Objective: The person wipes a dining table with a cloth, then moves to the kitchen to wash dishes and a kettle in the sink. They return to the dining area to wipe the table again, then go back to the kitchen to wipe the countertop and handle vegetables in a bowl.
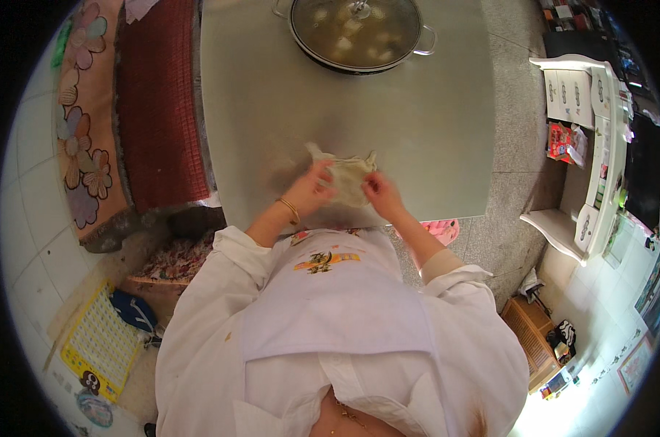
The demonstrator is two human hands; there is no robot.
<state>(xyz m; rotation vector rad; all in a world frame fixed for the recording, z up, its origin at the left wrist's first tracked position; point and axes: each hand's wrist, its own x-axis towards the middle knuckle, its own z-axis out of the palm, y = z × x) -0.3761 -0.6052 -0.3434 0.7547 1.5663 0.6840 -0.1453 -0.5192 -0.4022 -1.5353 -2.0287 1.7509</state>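
Observation:
A thin, pale, crumpled sheet lies near the front edge of the metal-coloured table; whether it is cloth or dough I cannot tell. My right hand pinches its right side between thumb and fingers. At the left side, my left hand touches it with bent fingers, blurred by motion, so its grip is unclear. Uneven, raised corners show along the sheet's far edge. Farther back on the table stands a wide two-handled pan, covered by a glass lid with pale pieces of food visible beneath.
To the left of the table is a seat with a red cover and a flower-patterned cloth. A pink object shows below the table's front right edge. White drawer furniture and a woven box stand on the right.

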